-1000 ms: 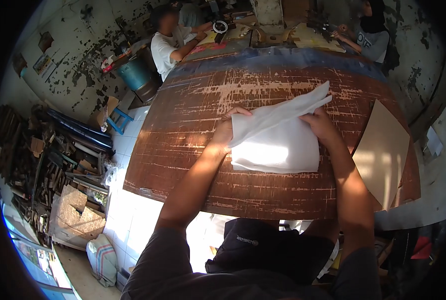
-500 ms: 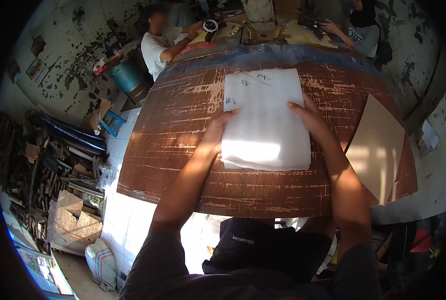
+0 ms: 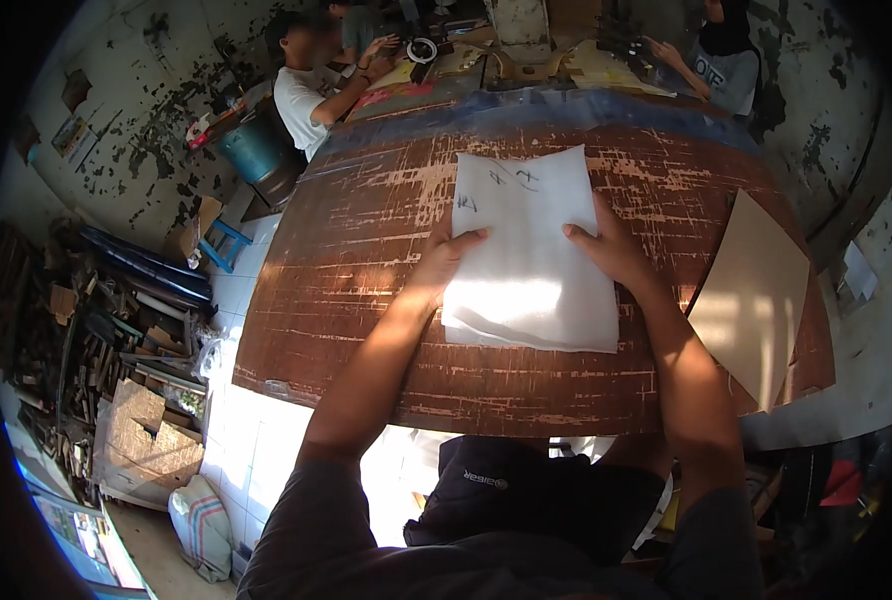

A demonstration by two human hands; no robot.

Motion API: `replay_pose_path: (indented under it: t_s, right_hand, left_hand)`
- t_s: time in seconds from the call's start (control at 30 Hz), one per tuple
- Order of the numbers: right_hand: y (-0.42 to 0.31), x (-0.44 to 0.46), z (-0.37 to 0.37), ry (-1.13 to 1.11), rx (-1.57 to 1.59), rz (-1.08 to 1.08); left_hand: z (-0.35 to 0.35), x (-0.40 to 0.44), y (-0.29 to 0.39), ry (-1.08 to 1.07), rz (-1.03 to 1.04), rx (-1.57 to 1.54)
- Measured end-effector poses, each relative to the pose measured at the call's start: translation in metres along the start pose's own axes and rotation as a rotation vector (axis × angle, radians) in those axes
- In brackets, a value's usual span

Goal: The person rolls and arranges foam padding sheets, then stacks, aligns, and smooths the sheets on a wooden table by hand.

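Note:
A stack of white, soft-looking sheets [image 3: 531, 250] with dark handwritten marks near its far edge lies over the worn brown table [image 3: 346, 300]. My left hand [image 3: 446, 258] grips its left edge, thumb on top and fingers hidden beneath. On the right edge my right hand [image 3: 611, 245] holds it the same way, thumb on top. The far edge of the sheets bows between the two hands, its corners raised. A patch of sunlight falls across the near part.
A tan board [image 3: 756, 290] lies at the table's right. Two people [image 3: 306, 100] are at the far left, and another person [image 3: 726, 75] at the far right. A blue drum [image 3: 256, 155], a blue stool [image 3: 224, 245] and scrap wood [image 3: 146, 430] stand left.
The raised, folded-over top sheet has come down flat, showing the handwriting. Both hands now grip the sides, and the far edge has since bowed. The person at the far left has raised a hand.

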State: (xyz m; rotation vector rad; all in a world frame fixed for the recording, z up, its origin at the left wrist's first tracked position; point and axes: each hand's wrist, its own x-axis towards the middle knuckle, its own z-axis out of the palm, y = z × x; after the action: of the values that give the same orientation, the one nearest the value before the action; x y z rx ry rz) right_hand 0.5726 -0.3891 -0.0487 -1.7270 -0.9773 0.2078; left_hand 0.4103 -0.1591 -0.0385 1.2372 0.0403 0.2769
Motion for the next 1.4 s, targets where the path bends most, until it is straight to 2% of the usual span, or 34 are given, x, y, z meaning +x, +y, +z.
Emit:
replay_pose_path:
  t_s: [1.4]
  right_hand:
    - [0.01,0.003,0.0,-0.014,0.028,0.017]
  left_hand:
    - [0.001,-0.002,0.002,-0.016,-0.013,-0.051]
